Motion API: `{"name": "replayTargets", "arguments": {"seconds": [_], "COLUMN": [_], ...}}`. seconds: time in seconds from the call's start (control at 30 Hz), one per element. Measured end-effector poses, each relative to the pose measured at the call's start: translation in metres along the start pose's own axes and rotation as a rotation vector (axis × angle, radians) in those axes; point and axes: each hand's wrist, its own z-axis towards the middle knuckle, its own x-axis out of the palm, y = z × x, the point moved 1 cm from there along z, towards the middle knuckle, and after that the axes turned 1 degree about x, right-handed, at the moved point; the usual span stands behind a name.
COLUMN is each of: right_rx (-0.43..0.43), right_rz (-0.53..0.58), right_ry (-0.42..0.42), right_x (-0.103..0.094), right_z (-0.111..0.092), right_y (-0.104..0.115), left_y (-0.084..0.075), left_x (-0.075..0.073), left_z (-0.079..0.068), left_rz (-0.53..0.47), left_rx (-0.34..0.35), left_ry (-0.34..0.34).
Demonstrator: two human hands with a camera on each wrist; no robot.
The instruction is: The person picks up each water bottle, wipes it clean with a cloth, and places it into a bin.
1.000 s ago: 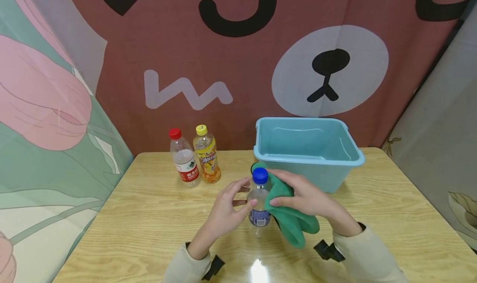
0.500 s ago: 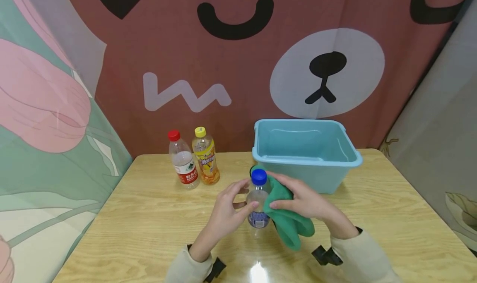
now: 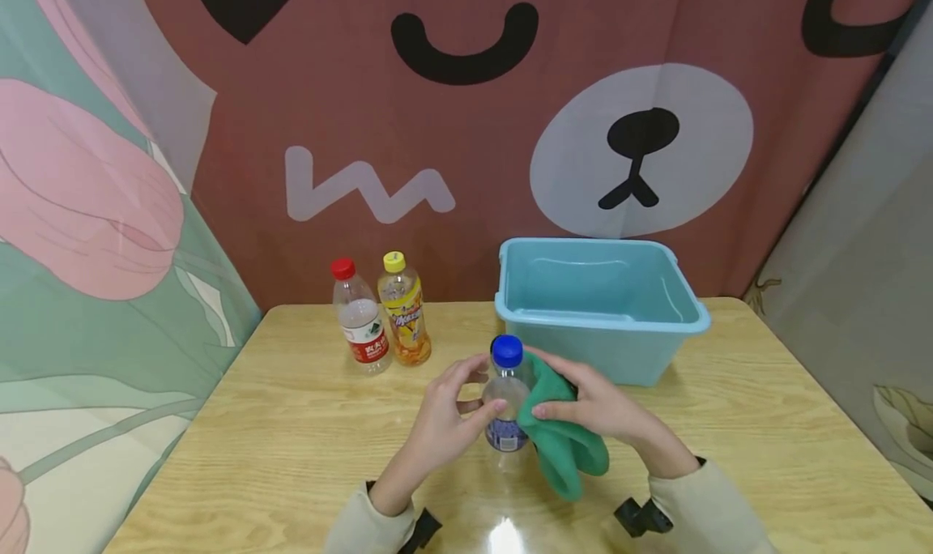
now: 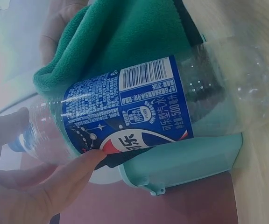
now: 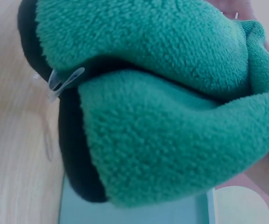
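A clear plastic bottle (image 3: 505, 392) with a blue cap and blue label stands upright on the table. My left hand (image 3: 448, 424) holds its upper part from the left, thumb in front and fingers behind. In the left wrist view, a finger touches the label (image 4: 125, 112) and the thumb lies near the neck. On the other side, my right hand (image 3: 598, 396) grips a green cloth (image 3: 564, 449) with a dark edging and presses it against the bottle. Loose folds of cloth (image 5: 172, 140) hang below that hand, and a thin clear loop shows at the edging.
A light blue plastic bin (image 3: 605, 325) stands behind the right hand at the back of the wooden table (image 3: 291, 465). At the back left are a red-capped bottle (image 3: 363, 335) and a yellow-capped bottle (image 3: 405, 315), side by side. A printed curtain hangs behind the table.
The cloth has shifted a little around the bottle, and less of it shows behind the cap. Its hanging fold has moved slightly left. Both hands keep their hold.
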Motion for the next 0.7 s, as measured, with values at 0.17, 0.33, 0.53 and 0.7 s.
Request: {"name": "replayTargets", "arguments": {"seconds": [0.17, 0.33, 0.53, 0.7], "right_rx": [0.031, 0.067, 0.072, 0.074], "right_rz": [0.031, 0.048, 0.053, 0.048], "right_ry": [0.016, 0.035, 0.064, 0.069], "right_x": [0.003, 0.008, 0.012, 0.013], "right_z": [-0.001, -0.001, -0.003, -0.002], "right_y": [-0.006, -0.016, -0.025, -0.028], "left_y": [0.0, -0.003, -0.023, -0.025], "left_x": [0.0, 0.001, -0.001, -0.001], "left_z": [0.0, 0.0, 0.001, 0.0], "left_rz": [-0.021, -0.045, -0.046, -0.045], "left_rx": [-0.01, -0.028, -0.052, -0.04], "left_ry": [-0.001, 0.001, 0.013, 0.005]}}
